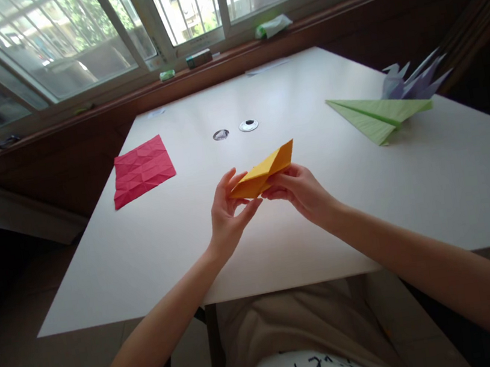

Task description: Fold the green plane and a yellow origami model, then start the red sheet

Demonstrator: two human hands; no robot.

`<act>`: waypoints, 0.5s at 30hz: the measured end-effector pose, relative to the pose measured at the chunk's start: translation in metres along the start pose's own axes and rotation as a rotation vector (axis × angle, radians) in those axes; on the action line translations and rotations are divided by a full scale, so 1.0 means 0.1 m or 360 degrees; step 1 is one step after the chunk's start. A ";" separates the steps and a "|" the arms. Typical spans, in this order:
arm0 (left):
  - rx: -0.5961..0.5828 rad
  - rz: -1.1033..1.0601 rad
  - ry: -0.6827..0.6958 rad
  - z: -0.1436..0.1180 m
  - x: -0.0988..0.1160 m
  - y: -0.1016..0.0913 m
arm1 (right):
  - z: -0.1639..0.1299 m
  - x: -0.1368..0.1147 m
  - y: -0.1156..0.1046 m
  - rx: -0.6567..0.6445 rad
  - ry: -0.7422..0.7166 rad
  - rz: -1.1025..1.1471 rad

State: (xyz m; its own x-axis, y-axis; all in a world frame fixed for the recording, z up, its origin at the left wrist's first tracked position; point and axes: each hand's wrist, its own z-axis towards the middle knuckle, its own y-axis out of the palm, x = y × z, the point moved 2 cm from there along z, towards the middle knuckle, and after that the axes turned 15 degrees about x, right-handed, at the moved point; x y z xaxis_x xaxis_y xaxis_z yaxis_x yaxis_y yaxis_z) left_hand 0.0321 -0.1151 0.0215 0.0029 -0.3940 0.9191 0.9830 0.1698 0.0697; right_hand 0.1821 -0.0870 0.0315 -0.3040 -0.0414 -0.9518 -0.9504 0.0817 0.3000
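A folded piece of orange origami paper (264, 171) is held above the white table, long and pointed, its tip rising to the upper right. My right hand (303, 193) pinches it from below on the right side, fingers partly tucked beneath the paper. At the paper's left end, my left hand (229, 210) curves around it, fingers behind and thumb stretched out in front. The left fingertips are partly hidden by the paper.
On the white table (183, 259) lie a creased red paper square (143, 170), two round cable holes (248, 125), a green paper plane (381, 115) and pale purple folded paper (413, 82). Small items, including a tissue pack (273, 26), rest on the windowsill.
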 end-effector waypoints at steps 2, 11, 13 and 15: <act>0.0008 -0.0097 -0.0068 0.02 -0.01 0.01 | 0.04 0.03 -0.01 -0.0055 0.0153 0.0153; -0.0044 -0.0156 -0.0171 -0.01 -0.03 0.05 | -0.04 0.23 0.05 -0.0456 0.0677 0.0103; 0.0045 -0.0174 -0.0218 0.00 -0.07 0.03 | -0.07 0.22 0.06 -0.0489 0.0706 0.0022; 0.0204 -0.0191 -0.0278 0.03 -0.11 -0.01 | -0.09 0.19 0.07 -0.0516 0.0624 -0.0137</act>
State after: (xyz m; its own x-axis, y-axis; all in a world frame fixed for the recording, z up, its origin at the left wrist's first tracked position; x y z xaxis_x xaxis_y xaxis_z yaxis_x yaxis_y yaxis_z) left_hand 0.0306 -0.1085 0.0128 -0.1555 -0.2581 0.9535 0.9431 0.2485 0.2210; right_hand 0.1694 -0.0960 0.0159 -0.1664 -0.4098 -0.8969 -0.9256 -0.2487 0.2853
